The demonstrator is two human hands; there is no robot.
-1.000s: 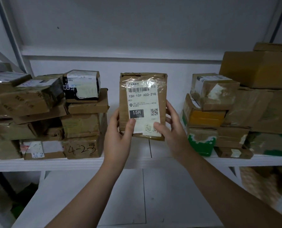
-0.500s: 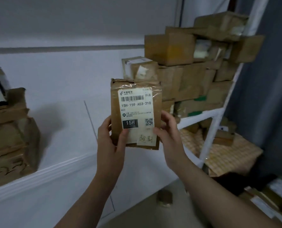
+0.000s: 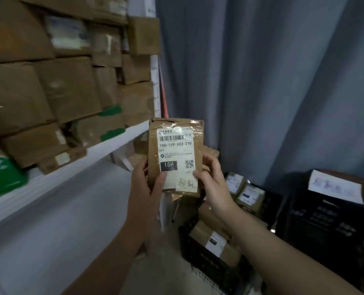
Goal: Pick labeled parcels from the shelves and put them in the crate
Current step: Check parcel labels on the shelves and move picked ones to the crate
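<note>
Both grips are closed on the lower end of one flat brown parcel (image 3: 177,143). The left grip (image 3: 144,188) has its thumb on the front and the right grip (image 3: 213,184) pinches the lower right corner, with the other fingers behind. The parcel stands upright in the air, its white label (image 3: 174,154) towards the camera, just past the end of the white shelf (image 3: 104,146) and higher than the black crate (image 3: 195,255) on the floor.

I think the first danger is a slip. Only the bottom part is held, the top is free, and the tape over the label looks glossy. If one grip lets go early, the parcel may turn and drop.

The second danger is a miss. The crate's near left corner lies close to the shelf frame, so a careless release could send the parcel onto the floor beside that edge. The crate already carries several parcels, so a new one could slide on top of them.

A second dark crate (image 3: 317,222) stands just beside it on the right, and it could be mistaken for the right one.
</note>
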